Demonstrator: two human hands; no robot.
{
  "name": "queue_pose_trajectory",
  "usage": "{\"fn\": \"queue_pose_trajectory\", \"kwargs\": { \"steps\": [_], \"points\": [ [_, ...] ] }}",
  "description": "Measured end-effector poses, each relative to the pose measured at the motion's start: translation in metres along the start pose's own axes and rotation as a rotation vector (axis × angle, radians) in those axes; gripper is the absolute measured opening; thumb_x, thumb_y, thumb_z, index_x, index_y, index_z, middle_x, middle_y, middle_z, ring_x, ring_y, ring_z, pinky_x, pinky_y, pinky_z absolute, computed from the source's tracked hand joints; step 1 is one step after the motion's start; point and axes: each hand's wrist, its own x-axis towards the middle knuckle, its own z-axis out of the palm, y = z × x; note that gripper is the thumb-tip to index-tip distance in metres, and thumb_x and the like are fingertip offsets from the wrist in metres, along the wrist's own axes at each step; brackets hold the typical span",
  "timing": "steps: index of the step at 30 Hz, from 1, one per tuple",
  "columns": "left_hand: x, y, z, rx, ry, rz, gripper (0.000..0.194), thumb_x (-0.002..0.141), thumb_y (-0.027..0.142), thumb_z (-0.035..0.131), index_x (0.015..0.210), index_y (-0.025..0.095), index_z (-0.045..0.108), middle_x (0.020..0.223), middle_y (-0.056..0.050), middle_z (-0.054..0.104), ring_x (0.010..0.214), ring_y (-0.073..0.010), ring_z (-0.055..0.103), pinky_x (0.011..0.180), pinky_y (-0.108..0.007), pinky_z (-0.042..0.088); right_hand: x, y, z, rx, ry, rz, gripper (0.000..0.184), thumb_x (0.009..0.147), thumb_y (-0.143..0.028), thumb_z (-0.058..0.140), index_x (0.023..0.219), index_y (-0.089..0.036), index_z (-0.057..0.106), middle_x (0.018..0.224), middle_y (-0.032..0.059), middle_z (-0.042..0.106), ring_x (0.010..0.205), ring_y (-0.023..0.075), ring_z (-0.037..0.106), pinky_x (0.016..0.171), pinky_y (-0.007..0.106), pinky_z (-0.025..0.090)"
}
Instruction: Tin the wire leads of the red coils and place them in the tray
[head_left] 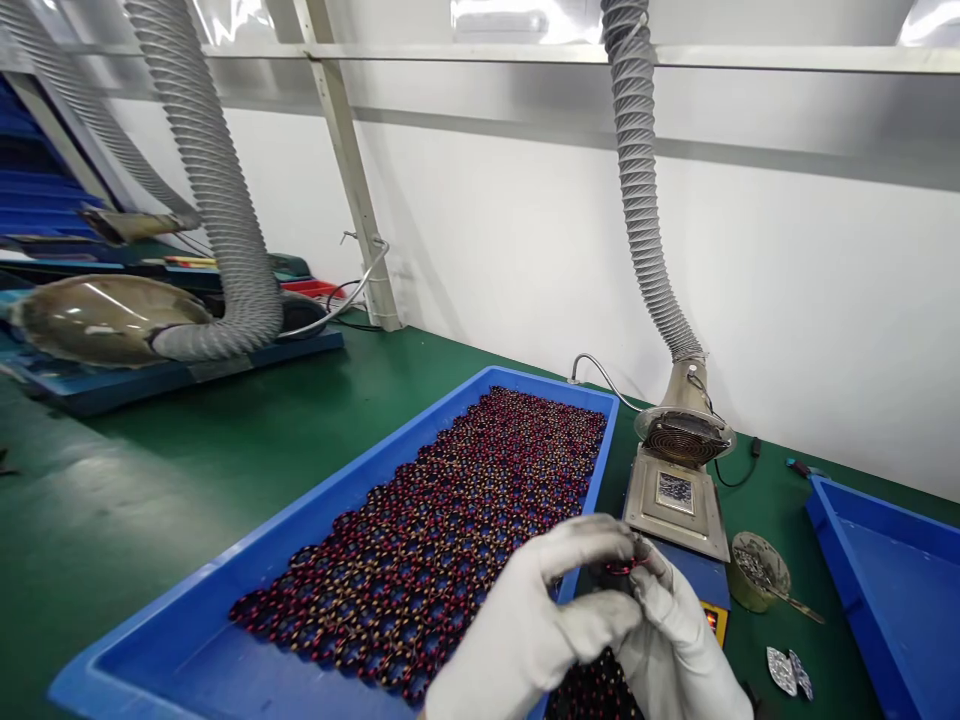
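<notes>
My left hand, in a white glove with dark-stained fingertips, is closed at the lower middle right. It pinches a small dark ring-shaped coil with red wire, mostly hidden by the fingers. Facing it, my right hand, gloved the same way, has its fingertips closed on that coil too. Both hands are over the near right rim of a blue tray. Inside the tray lie rows of red and copper-coloured wire-wound coils. More dark coils show below my hands.
Behind my hands stands a solder pot under a fume hood on a grey hose. To its right are a cup with a stick, silvery metal pieces and another blue tray. A second hood stands left.
</notes>
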Motion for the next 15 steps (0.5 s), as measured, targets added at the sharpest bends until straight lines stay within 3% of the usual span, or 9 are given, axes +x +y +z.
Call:
{"fn": "queue_pose_trajectory", "kwargs": {
  "steps": [2, 5, 8, 9, 13, 15],
  "points": [
    [0.000, -0.001, 0.003, -0.086, -0.007, -0.010, 0.019, 0.061, 0.011, 0.060, 0.071, 0.023, 0.072, 0.081, -0.003, 0.070, 0.076, -0.0188, 0.064, 0.071, -0.025, 0.054, -0.001, -0.002, 0.005, 0.010, 0.005, 0.004, 0.030, 0.051, -0.031, 0.082, 0.075, -0.021, 0.067, 0.072, 0.0028, 0.069, 0.062, 0.0176, 0.063, 0.063, 0.032, 0.053],
    [-0.003, -0.006, 0.001, -0.219, 0.150, 0.027, 0.012, 0.065, 0.014, 0.060, 0.063, 0.021, 0.070, 0.072, -0.003, 0.070, 0.076, -0.0200, 0.065, 0.072, -0.027, 0.054, -0.009, -0.012, 0.013, 0.020, -0.029, 0.062, 0.028, 0.052, -0.029, 0.081, 0.074, -0.019, 0.067, 0.070, 0.0034, 0.069, 0.062, 0.0177, 0.064, 0.063, 0.031, 0.053],
    [-0.006, -0.010, -0.008, -0.220, 0.300, 0.073, 0.010, 0.073, 0.020, 0.059, 0.071, 0.022, 0.069, 0.080, -0.003, 0.070, 0.083, -0.0203, 0.064, 0.078, -0.029, 0.053, -0.020, -0.024, 0.021, 0.100, -0.046, 0.127, 0.026, 0.064, -0.034, 0.074, 0.084, -0.020, 0.067, 0.078, 0.0052, 0.070, 0.066, 0.0184, 0.065, 0.066, 0.034, 0.053],
    [-0.007, -0.010, -0.010, -0.157, 0.281, 0.071, 0.011, 0.072, 0.020, 0.061, 0.078, 0.023, 0.069, 0.088, -0.003, 0.069, 0.087, -0.0206, 0.063, 0.080, -0.030, 0.052, -0.023, -0.026, 0.023, 0.134, -0.045, 0.139, 0.026, 0.067, -0.036, 0.071, 0.087, -0.021, 0.067, 0.082, 0.0057, 0.070, 0.068, 0.0187, 0.065, 0.068, 0.035, 0.053],
    [-0.012, -0.010, -0.007, 0.277, 0.010, 0.135, 0.058, 0.057, 0.004, 0.068, 0.107, 0.031, 0.059, 0.116, -0.002, 0.058, 0.105, -0.0220, 0.054, 0.094, -0.039, 0.043, -0.026, -0.021, 0.026, 0.196, -0.043, 0.125, 0.026, 0.067, -0.039, 0.070, 0.088, -0.023, 0.068, 0.091, 0.0058, 0.069, 0.086, 0.0228, 0.063, 0.080, 0.041, 0.050],
    [-0.013, -0.009, -0.003, 0.340, -0.024, 0.209, 0.053, 0.061, 0.003, 0.066, 0.106, 0.031, 0.059, 0.112, -0.001, 0.060, 0.103, -0.0200, 0.054, 0.093, -0.038, 0.044, -0.025, -0.018, 0.026, 0.221, -0.044, 0.119, 0.025, 0.065, -0.039, 0.072, 0.086, -0.025, 0.069, 0.092, 0.0044, 0.069, 0.091, 0.0235, 0.062, 0.083, 0.040, 0.049]
  ]
}}
